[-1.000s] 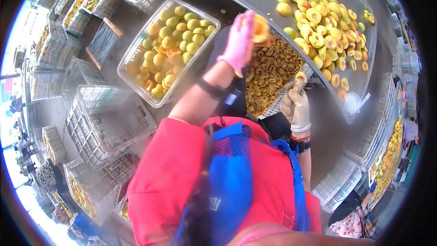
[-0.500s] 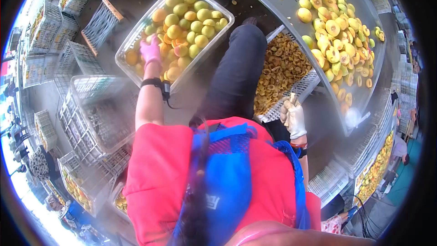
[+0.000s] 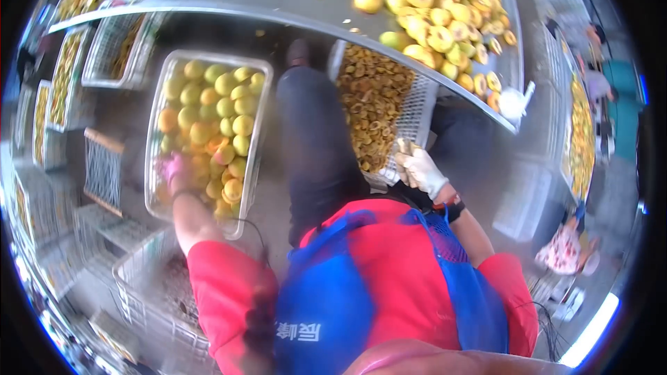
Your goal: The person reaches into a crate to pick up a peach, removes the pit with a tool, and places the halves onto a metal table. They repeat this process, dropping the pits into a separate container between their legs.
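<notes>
My left hand (image 3: pixel 174 168), in a pink glove, reaches into the left side of a pale plastic crate (image 3: pixel 262 97) filled with whole yellow-green and orange peaches (image 3: pixel 201 132). Its fingers are smeared by motion and partly lost among the fruit, so their grip does not show. My right hand (image 3: pixel 419 168), in a white glove, is closed in front of my waist; whatever lies in its fist is too small to name. Just beyond it stands a white crate (image 3: pixel 417 107) of brownish cut fruit pieces (image 3: pixel 375 101).
A metal table (image 3: pixel 278 0) spans the top of the view, bearing a heap of halved peaches (image 3: pixel 445 21) and a white plastic bag (image 3: pixel 513 103). A low woven stool (image 3: pixel 104 170) and several crates stand to the left. Other people are at the right edge.
The view has swung, shifting the peach crate and my legs within it. My left hand remains at the peaches, now blurred. My right hand stays closed and has turned, tilting leftward.
</notes>
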A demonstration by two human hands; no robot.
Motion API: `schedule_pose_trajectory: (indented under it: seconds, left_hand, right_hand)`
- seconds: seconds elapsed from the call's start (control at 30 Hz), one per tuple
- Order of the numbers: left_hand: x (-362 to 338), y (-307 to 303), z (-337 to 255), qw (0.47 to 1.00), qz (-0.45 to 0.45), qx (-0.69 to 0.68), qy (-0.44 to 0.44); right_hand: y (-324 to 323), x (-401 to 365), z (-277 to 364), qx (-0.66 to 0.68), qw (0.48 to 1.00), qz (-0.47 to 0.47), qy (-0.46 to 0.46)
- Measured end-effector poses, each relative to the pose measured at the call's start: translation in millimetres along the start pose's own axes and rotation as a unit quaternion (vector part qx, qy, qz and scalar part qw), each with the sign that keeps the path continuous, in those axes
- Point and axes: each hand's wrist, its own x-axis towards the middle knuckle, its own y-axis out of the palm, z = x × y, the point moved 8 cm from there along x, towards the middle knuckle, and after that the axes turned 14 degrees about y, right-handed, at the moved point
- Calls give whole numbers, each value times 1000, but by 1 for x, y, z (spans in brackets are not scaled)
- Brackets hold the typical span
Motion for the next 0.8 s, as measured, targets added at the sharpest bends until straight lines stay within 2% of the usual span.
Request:
schedule_pose_trajectory:
  seconds: [0.13, 0.17, 0.2, 0.23, 0.27, 0.3, 0.37, 0.4, 0.43, 0.47, 0.53, 0.6, 0.67, 0.7, 0.77, 0.8]
  left_hand:
    - [9, -26, -18, 989, 129, 46, -52]
    - [-3, -55, -57, 996, 53, 69, -10]
    - [-21, -89, -110, 997, -30, 16, 62]
    - [-38, -116, -159, 967, -172, 3, 190]
    - [-46, -129, -205, 931, -226, -53, 280]
    - [-81, -149, -268, 905, -213, -112, 351]
    - [-148, -171, -394, 868, -97, -209, 439]
    - [-135, -139, -433, 836, -23, -271, 477]
    - [-199, -151, -481, 852, 156, -321, 383]
    - [-200, -135, -525, 819, 79, -202, 532]
    - [-235, -112, -603, 784, 66, -42, 616]
    - [-237, -63, -656, 791, 122, 41, 598]
    - [-238, -33, -685, 812, 127, 102, 561]
    - [-236, -20, -693, 820, 129, 134, 541]
    - [-228, 2, -700, 808, 75, 186, 554]
    - [-223, 11, -701, 799, 48, 212, 561]
  right_hand:
    - [-5, 21, -14, 18, 999, 26, -42]
    - [-5, 18, -11, 10, 999, 22, -46]
    - [-6, 12, -6, 1, 999, 19, -49]
    - [-9, 9, -1, -9, 998, 15, -54]
    - [-14, 13, -2, -6, 998, 15, -63]
    - [-19, 19, -6, -4, 997, 15, -70]
    - [-23, 14, -1, -15, 996, 0, -82]
    - [-25, 14, 1, -32, 995, -2, -93]
    - [-29, 16, 1, -48, 993, -5, -103]
    - [-31, 16, 1, -64, 992, -8, -112]
    - [-28, -11, 26, -79, 987, -24, -139]
    - [-34, -9, 22, -68, 983, -18, -169]
    - [-44, -1, 14, -109, 957, -43, -266]
    - [-46, -3, 11, -70, 961, -50, -262]
    - [-53, -11, 9, -41, 974, -45, -219]
    - [-55, -11, 8, -75, 964, -48, -252]
